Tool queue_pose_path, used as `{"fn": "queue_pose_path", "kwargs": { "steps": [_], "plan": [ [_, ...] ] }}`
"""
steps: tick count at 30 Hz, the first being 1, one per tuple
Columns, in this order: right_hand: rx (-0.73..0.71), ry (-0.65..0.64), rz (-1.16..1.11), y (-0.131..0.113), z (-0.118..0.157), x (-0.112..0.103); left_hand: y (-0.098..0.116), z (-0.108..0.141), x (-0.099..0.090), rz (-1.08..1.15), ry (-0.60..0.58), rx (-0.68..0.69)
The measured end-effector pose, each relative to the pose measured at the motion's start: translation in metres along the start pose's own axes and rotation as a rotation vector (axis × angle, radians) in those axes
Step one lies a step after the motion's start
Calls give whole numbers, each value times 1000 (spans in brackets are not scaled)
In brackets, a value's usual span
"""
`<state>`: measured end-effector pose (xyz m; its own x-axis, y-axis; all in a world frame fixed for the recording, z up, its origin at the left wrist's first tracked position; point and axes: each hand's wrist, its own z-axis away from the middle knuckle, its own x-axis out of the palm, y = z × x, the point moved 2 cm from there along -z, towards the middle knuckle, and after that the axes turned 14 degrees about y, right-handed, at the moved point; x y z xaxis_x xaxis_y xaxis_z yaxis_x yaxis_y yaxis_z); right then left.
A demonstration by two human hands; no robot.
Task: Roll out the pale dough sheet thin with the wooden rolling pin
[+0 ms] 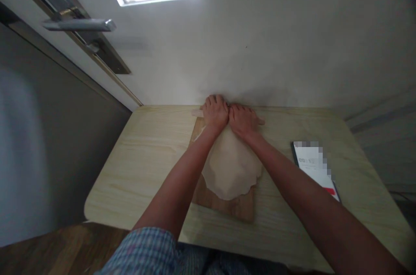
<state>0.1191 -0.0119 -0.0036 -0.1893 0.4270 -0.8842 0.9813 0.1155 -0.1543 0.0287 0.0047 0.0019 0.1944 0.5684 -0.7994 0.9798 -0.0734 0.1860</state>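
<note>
A flat, pale sheet of dough [231, 168] with an uneven edge lies over a brown wooden board [224, 205]. At the board's far end, a wooden rolling pin [196, 113] lies crosswise, with only its two ends showing past my hands. My left hand [216, 111] grips it from above, fingers bent over the far side. Close beside it, nearly touching, my right hand [242, 119] is on the pin too, fingers curled over. The middle of the pin is hidden under both hands.
The light wooden table [146, 153] meets a pale door [269, 49] at its far edge. A phone [313, 166] with a lit screen lies on the right of the table, by my right forearm. A metal door handle [81, 24] juts out at upper left.
</note>
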Motion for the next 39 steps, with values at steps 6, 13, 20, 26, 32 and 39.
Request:
{"fn": "queue_pose_path", "kwargs": {
  "steps": [6,13,20,26,32,39],
  "plan": [
    [21,-89,21,2,-20,5,0,-15,16,80,4,-38],
    [54,-96,33,4,-28,8,3,-20,27,152,-155,-62],
    [51,-144,26,4,-31,8,0,-23,19,163,-235,81],
    [27,-148,33,3,-25,5,-5,-15,15,133,-257,257],
    [13,-160,1,1,-14,2,-5,-9,5,91,-249,256],
    [-12,-44,-84,-8,16,-10,-8,15,-14,147,-264,270]
  ]
}}
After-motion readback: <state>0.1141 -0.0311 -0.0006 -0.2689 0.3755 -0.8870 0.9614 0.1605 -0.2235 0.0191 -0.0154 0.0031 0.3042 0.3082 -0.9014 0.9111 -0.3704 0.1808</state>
